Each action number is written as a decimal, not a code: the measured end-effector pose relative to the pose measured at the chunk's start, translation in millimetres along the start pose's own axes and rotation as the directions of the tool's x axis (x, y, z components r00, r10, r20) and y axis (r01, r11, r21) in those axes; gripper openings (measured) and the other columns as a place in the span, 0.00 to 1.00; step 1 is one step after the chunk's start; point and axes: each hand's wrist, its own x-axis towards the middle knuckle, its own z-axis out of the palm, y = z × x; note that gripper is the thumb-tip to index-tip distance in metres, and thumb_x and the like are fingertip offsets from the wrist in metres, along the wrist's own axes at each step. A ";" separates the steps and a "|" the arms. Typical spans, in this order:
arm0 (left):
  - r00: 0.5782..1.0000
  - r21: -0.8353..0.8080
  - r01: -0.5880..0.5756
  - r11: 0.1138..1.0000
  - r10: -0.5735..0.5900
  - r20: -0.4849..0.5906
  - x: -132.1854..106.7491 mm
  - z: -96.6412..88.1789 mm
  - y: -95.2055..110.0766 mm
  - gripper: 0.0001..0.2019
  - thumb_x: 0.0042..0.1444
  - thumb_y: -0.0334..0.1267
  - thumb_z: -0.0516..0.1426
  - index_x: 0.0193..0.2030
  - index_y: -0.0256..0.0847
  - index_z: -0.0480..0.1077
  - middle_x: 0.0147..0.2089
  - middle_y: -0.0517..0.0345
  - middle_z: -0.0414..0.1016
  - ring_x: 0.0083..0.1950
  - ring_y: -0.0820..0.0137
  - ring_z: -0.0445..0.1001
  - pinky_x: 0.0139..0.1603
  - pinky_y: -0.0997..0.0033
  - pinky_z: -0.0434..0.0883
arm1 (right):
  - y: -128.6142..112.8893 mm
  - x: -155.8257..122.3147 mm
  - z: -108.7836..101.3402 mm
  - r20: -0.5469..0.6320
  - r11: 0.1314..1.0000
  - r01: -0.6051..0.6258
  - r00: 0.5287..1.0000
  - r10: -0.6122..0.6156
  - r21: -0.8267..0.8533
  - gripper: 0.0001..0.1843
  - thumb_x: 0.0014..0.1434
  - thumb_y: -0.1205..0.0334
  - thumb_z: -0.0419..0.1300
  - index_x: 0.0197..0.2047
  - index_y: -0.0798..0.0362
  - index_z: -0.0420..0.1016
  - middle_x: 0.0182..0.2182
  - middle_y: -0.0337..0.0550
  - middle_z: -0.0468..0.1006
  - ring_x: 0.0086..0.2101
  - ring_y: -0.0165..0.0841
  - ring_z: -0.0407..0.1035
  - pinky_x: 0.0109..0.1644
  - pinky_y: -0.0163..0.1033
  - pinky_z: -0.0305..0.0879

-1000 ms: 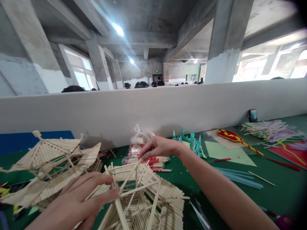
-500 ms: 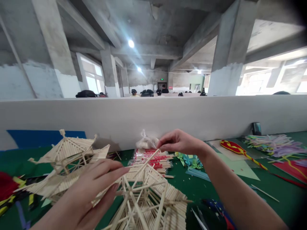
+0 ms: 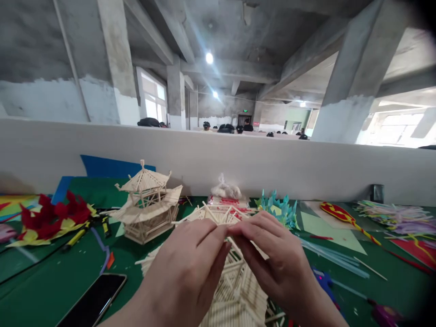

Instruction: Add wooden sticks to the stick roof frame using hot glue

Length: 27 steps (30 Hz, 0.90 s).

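Both hands meet over a roof-like model built of thin wooden sticks (image 3: 235,290) on the green table. My left hand (image 3: 187,268) and my right hand (image 3: 272,254) have their fingertips pinched together at one stick at the model's top. A finished wooden-stick pavilion (image 3: 146,204) stands upright to the left. Behind the hands lies a plastic bag of sticks (image 3: 226,195).
A dark phone (image 3: 91,302) lies at the lower left. Red and yellow paper shapes (image 3: 47,218) lie far left, teal paper spikes (image 3: 277,209) and coloured strips (image 3: 395,213) to the right. A grey partition wall (image 3: 306,163) closes the table's far side; people sit beyond it.
My right hand drew a stick back from the bag and joined my left hand over the near model. The view swung left, showing the pavilion upright and the phone.
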 end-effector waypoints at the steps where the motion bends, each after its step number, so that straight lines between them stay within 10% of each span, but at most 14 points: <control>1: 1.000 -0.004 0.004 1.000 -0.004 -0.002 -8.4 -1.0 1.0 0.09 0.58 0.31 0.47 0.40 0.37 0.67 0.34 0.52 0.71 0.33 0.65 0.69 0.32 0.64 0.69 | -5.7 -5.1 4.5 -0.008 1.000 -0.008 1.000 0.008 0.010 0.15 0.56 0.74 0.54 0.46 0.54 0.70 0.33 0.41 0.74 0.33 0.31 0.64 0.39 0.40 0.63; 12: 0.989 0.186 -0.105 0.977 0.122 -0.084 -72.5 -14.0 -2.5 0.11 0.56 0.26 0.48 0.41 0.30 0.69 0.33 0.47 0.74 0.32 0.65 0.71 0.30 0.66 0.70 | -47.5 -31.0 48.4 -0.114 1.000 -0.008 0.993 0.011 0.027 0.14 0.51 0.78 0.56 0.41 0.58 0.71 0.31 0.45 0.76 0.32 0.31 0.68 0.34 0.38 0.67; 17: 0.921 0.242 -0.068 0.968 0.154 -0.358 -71.7 -7.0 7.9 0.15 0.55 0.21 0.44 0.28 0.31 0.71 0.20 0.54 0.72 0.21 0.70 0.68 0.22 0.68 0.65 | -38.4 -57.8 58.6 -0.078 0.998 0.026 0.996 -0.031 -0.063 0.18 0.49 0.79 0.57 0.44 0.55 0.68 0.32 0.44 0.76 0.34 0.32 0.70 0.36 0.35 0.69; 27: 0.929 0.364 -0.149 0.919 0.256 -0.267 -74.2 4.8 10.8 0.08 0.45 0.21 0.52 0.25 0.31 0.72 0.19 0.56 0.72 0.19 0.69 0.67 0.17 0.69 0.61 | -21.3 -73.9 60.8 -0.009 0.992 0.112 0.994 -0.113 -0.065 0.24 0.48 0.80 0.56 0.48 0.55 0.66 0.32 0.46 0.77 0.33 0.34 0.72 0.33 0.35 0.71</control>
